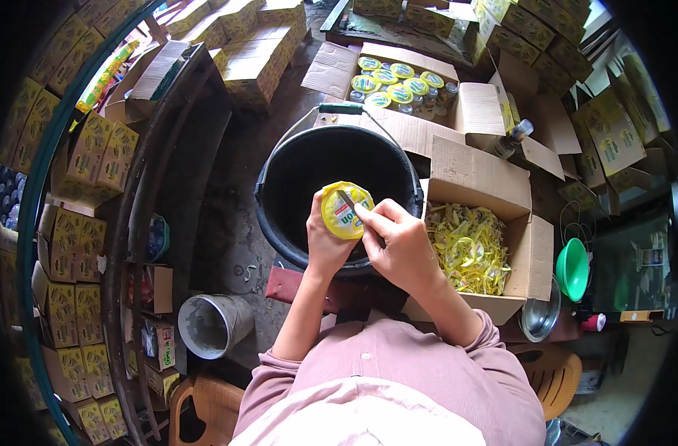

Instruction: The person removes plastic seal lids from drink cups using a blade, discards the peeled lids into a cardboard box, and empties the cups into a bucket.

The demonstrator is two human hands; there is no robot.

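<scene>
My left hand (325,241) is wrapped round a container with a yellow lemon label (344,215), held over the near part of a large black bucket (298,160). Pinched in my right hand (398,241) is a thin dark blade (345,198), its tip lying on the label's face. Right of the bucket, an open cardboard box (469,167) holds a heap of yellow label scraps (469,249). Beyond the bucket, another open box (428,59) contains several containers with yellow lids (400,93).
Stacked yellow cartons (75,238) line the left shelves. A grey bucket (214,325) stands on the floor at the lower left. To the right are a green bowl (572,269), a metal bowl (541,312) and a bottle (511,139). Orange chairs (550,375) flank my body.
</scene>
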